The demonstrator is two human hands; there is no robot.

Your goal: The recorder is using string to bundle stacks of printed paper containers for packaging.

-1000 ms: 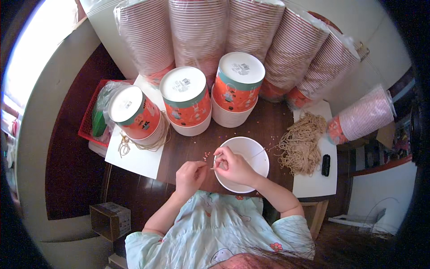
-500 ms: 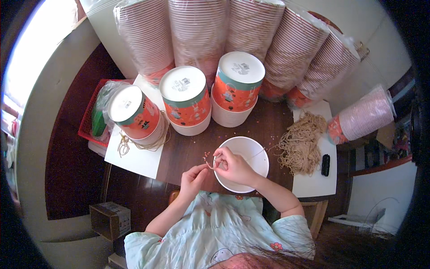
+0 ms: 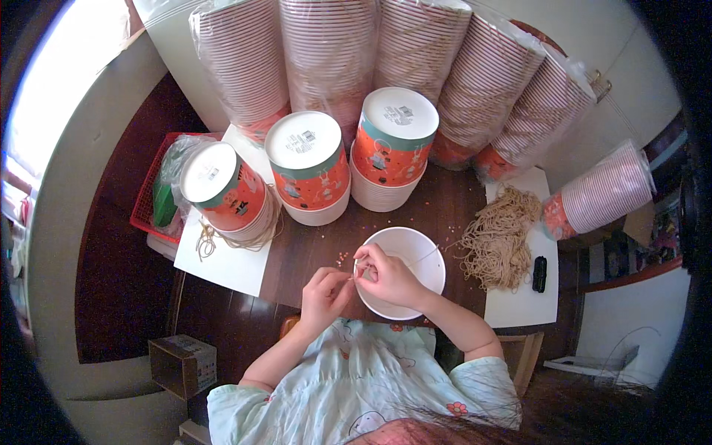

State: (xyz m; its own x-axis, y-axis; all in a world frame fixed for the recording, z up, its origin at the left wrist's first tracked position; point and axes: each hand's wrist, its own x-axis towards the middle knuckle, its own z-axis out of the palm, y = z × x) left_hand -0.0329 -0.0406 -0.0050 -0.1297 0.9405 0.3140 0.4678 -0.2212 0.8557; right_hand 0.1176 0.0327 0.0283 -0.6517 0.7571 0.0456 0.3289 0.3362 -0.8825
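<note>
A white paper bucket (image 3: pixel 432 274) stands mouth up at the table's near edge. My right hand (image 3: pixel 389 278) reaches over it, its fingers pinched at the left rim on a thin tan string. My left hand (image 3: pixel 325 298) is just outside that rim, closed in a pinch, its fingertips meeting the right hand's at the string. The string (image 3: pixel 424 256) runs across the bucket's inside to its right wall and on toward a tangled pile of tan string (image 3: pixel 503 236). The string's end is hidden by my fingers.
Three upturned stacks of orange-printed buckets (image 3: pixel 308 178) stand behind. Tall plastic-wrapped bucket stacks (image 3: pixel 330 59) line the back, and another wrapped stack (image 3: pixel 601 189) leans at right. A black object (image 3: pixel 539 274) lies beside the string pile. A red basket (image 3: pixel 144 196) sits at left.
My left hand has turned and moved slightly right, its fingertips now at my right fingers. The short loop of string between the hands no longer shows. The right hand is nearly still.
</note>
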